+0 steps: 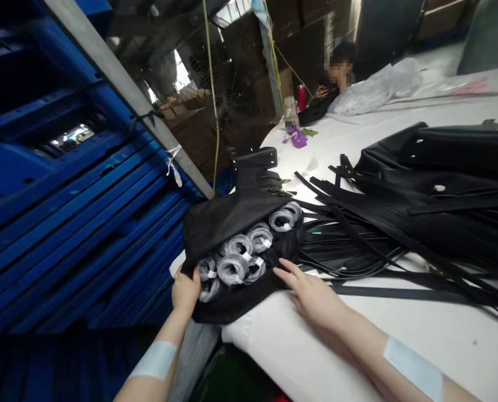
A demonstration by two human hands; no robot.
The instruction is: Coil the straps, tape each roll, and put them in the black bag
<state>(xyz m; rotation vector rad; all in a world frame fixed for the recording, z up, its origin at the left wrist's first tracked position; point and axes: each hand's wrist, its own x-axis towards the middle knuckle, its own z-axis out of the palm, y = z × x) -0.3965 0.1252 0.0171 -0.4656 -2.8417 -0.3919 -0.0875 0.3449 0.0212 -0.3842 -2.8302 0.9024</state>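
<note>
A black bag [219, 220] lies at the table's corner with its mouth spread. Several coiled grey rolls [232, 269], each with a small white band, sit inside it. My left hand [186, 291] grips the bag's left edge, the thumb near the lowest coils and the other fingers partly hidden behind the material. On the other side, my right hand [314, 293] rests at the bag's right edge, its visible fingers stretched out and apart; its thumb is hidden. Beyond the bag's body extends a black flap or strap piece [255, 167] with a buckle.
Black straps and cords [358, 240] are heaped on the white table [403, 326] to the right, beside larger black pieces [454, 151]. Stacked blue crates [85, 223] and a slanted grey post [127, 89] stand left. A person [336, 78] sits behind clear plastic bags [378, 89]; a bottle [290, 114] stands nearby.
</note>
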